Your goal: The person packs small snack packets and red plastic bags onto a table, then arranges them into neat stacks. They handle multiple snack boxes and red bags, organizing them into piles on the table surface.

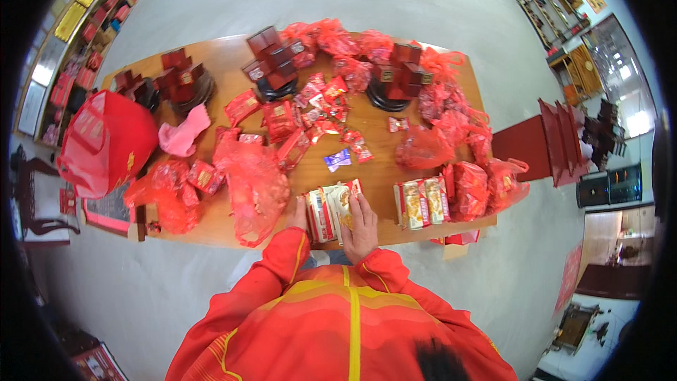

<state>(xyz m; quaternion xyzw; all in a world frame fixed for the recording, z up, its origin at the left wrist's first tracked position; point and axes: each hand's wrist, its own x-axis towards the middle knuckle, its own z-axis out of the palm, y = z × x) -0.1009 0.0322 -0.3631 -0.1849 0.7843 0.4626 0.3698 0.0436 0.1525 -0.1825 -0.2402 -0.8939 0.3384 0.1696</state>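
Observation:
A row of cream-and-red snack packets stands at the table's front edge, directly before me. My left hand presses on the left end of the row, most of its fingers hidden beside the packets. Against the right end lies my right hand, its fingers stretched along the outermost packet, so the row is gripped between both hands. To the right, a second group of similar packets stands by itself. Just beyond my hands lie a small purple-wrapped candy and a loose pile of red-wrapped candies.
Red plastic bags line the wooden table on the left, back and right. Several dark wooden stands rise along the far side. A large red gift bag sits at the left end; a dark red wooden piece is beyond the right end.

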